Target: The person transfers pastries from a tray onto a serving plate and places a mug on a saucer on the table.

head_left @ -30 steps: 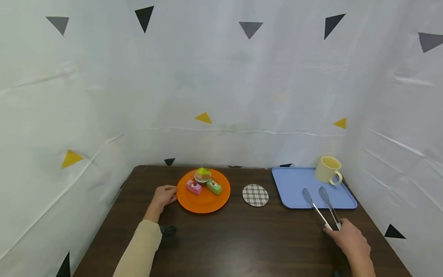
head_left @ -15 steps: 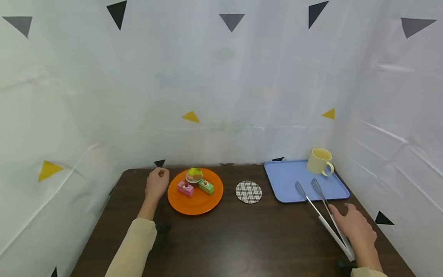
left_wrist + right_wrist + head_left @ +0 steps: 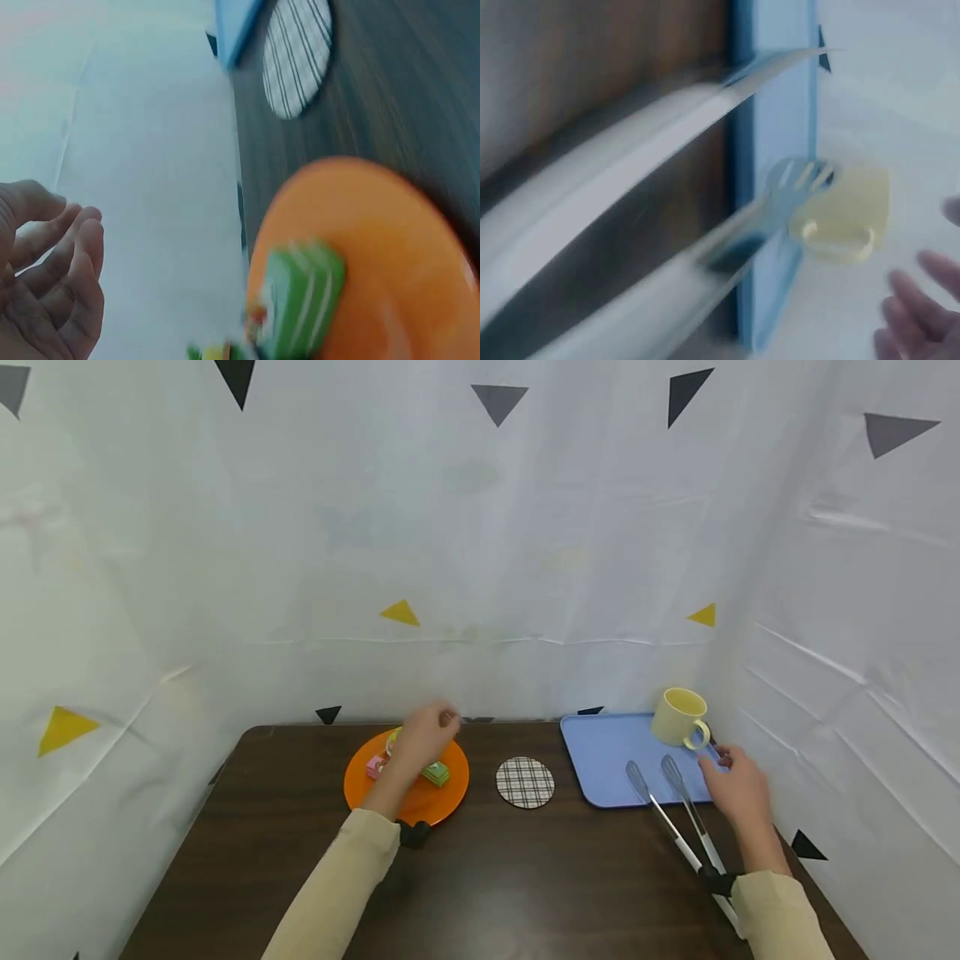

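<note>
My left hand (image 3: 424, 739) passes above the orange plate (image 3: 455, 774), fingers loosely bent and holding nothing. On that plate sit a pink cake slice (image 3: 376, 767), a green cake slice (image 3: 304, 300) and a small round cup of food, largely hidden behind the hand and forearm. At the right, my right hand (image 3: 738, 787) reaches beside the blue tray (image 3: 600, 752), with its fingers spread toward the yellow mug (image 3: 675, 717). The tongs (image 3: 688, 852) lie with their heads on the tray's near edge; the right wrist partly covers their white handles.
A round plaid coaster (image 3: 525, 782) lies between plate and tray on the dark wooden table (image 3: 525, 877). White sheeting (image 3: 555, 552) with triangles hangs behind the table and along both sides.
My left hand has left the plate's left rim and swung right, over the plate. The right hand has released the tongs' handles and moved forward to the tray's right side.
</note>
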The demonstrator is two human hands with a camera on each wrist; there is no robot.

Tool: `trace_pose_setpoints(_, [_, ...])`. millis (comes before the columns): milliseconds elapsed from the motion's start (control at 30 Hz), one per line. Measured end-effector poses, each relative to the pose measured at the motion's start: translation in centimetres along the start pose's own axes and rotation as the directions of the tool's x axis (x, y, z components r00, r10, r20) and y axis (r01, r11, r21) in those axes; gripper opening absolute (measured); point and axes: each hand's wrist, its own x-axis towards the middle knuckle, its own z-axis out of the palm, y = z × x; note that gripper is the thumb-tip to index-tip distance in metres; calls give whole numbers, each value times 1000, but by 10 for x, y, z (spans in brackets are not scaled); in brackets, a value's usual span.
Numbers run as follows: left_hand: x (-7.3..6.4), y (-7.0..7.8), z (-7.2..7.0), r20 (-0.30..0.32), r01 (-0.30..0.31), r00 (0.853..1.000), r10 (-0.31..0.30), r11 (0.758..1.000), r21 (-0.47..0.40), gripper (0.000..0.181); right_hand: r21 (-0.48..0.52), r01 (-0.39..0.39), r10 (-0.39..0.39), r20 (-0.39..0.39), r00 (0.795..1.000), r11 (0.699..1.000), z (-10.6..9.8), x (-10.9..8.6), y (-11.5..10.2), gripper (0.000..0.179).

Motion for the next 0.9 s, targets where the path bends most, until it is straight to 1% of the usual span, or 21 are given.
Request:
trace_pose_setpoints(67, [3,8,13,26,-18,999,18,999,-31,27,134,-36,41,-39,998,990,5,14,-2,60])
trace_pose_setpoints(133, [4,13,25,67,-26,997,31,997,-75,28,249,-89,111,-75,991,964,9,27,-3,60])
trace_pose_setpoints(200, [3,15,36,119,-22,992,36,993,-115,28,339,-140,184,-101,978,930,14,39,-1,60])
trace_pose_setpoints(267, [1,15,46,170,-10,985,33,991,-133,28,395,-185,252,-127,959,900,18,49,3,60])
trace_pose_setpoints(333, [0,15,54,210,27,978,4,989,-146,28,442,-235,316,-117,942,866,19,54,4,62])
trace_pose_setpoints(367, [0,15,58,218,42,976,-11,990,-137,27,473,-260,345,-101,933,842,19,55,4,64])
trace_pose_setpoints(467, [-2,15,68,232,87,971,-65,993,-85,25,537,-317,400,-43,916,782,18,55,4,69])
trace_pose_setpoints(500, [-2,15,71,233,95,969,-79,994,-59,25,542,-335,409,-17,912,770,18,54,3,70])
trace_pose_setpoints(567, [-4,16,78,237,102,966,-100,995,5,24,538,-354,418,2,908,765,20,53,5,66])
trace_pose_setpoints(633, [-5,17,85,247,100,963,-111,993,54,23,505,-365,420,5,907,782,22,53,6,55])
trace_pose_setpoints(700, [-5,19,89,256,113,958,-131,990,87,21,475,-373,421,7,907,797,23,53,7,41])
trace_pose_setpoints(733, [-6,20,90,258,122,955,-144,987,102,20,471,-375,422,8,907,798,24,53,7,35])
trace_pose_setpoints(767, [-7,20,92,256,132,954,-159,984,117,19,467,-378,420,15,907,799,24,54,7,32])
trace_pose_setpoints(833, [-9,22,96,250,162,949,-194,976,144,16,466,-378,414,27,910,800,23,54,8,33])
trace_pose_setpoints(900, [-13,23,102,240,178,947,-216,970,168,13,465,-376,411,29,911,802,22,53,10,39])
